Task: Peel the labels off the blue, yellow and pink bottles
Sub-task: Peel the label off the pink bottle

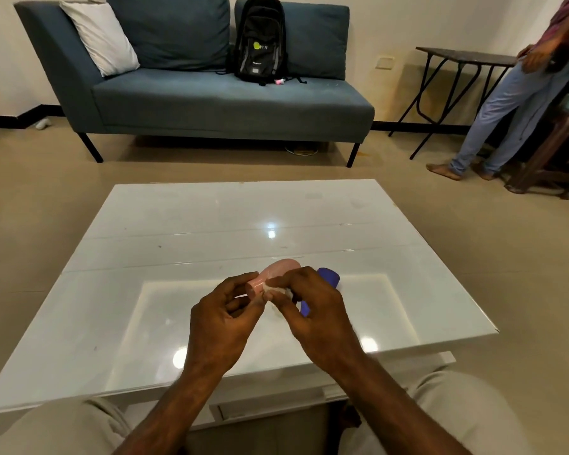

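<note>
A pink bottle (271, 275) is held above the white table (211, 224), lying on its side with its cap end toward me. My left hand (222, 326) grips it from the left at the cap end. My right hand (312, 310) pinches a whitish label (275, 288) at the bottle's near side. A blue bottle (327, 284) lies on the table behind my right hand, mostly hidden by it. No yellow bottle is in view.
A blue-grey sofa (211, 103) with a black backpack (260, 41) and a white cushion stands beyond the table. A person (519, 90) stands at the far right beside a dark folding table (457, 57) and a wooden stool. My knees are under the table's near edge.
</note>
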